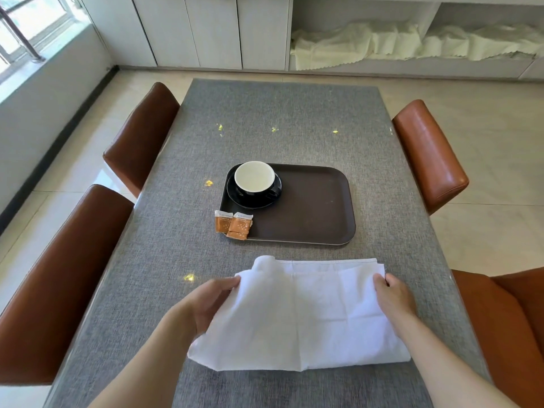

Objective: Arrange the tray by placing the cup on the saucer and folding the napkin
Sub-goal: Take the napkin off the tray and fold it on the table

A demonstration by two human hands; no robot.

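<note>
In the lower frame, the left hand (210, 301) and right hand (393, 295) pinch the white napkin (303, 316) with closed fingers (232, 282), below the cup (254, 179) on its saucer (253, 201).

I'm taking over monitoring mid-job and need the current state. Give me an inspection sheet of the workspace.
Surface: grey woven table cover, no spills seen.
Job's things: cup already sits on the saucer in the far left corner of the brown tray; white napkin lies on the table nearer than the tray, partly folded, top edge lifted.
Clutter: orange packets at the tray's near left corner, overlapping its rim.
Grippers: left hand and right hand each pinch an upper corner of the napkin.
Cables: nothing seen.
Surroundings: four brown chairs, pale cloths on the shelf behind.
</note>
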